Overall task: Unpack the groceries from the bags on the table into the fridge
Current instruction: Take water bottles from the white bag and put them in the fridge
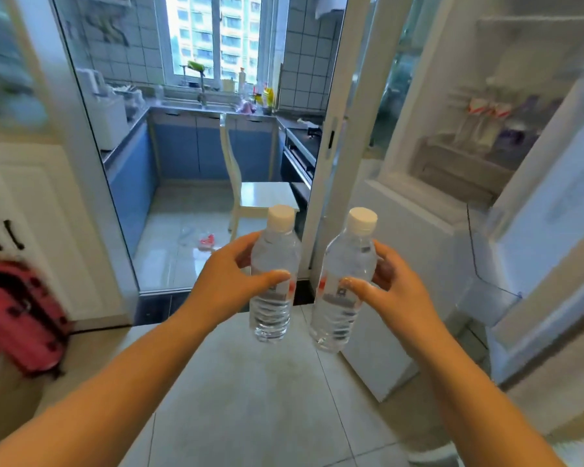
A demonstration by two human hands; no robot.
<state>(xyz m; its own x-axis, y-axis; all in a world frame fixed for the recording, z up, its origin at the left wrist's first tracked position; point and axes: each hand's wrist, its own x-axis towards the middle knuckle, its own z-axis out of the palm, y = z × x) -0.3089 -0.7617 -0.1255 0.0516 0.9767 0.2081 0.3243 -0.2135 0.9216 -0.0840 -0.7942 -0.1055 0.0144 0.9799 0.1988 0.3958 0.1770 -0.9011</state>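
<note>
Bottles of clear ribbed plastic with white screw caps are held upright side by side over the pale glossy floor tiles (250, 392): the left hand (230, 281) curls fingers and thumb round the left bottle (273, 281) at its red-and-grey label, and the right hand (391, 291) grasps the right bottle (344, 281) the same way, the two bottles near but apart. To the right stands the white fridge (418, 230) with its door (536, 257) swung open, and blurred shapes on a shelf inside may be packets. Ahead, through a sliding glass doorway, a cream wooden chair (250, 197) stands before blue cabinets, and a red hard-shell suitcase (21, 318) sits at the left.
</note>
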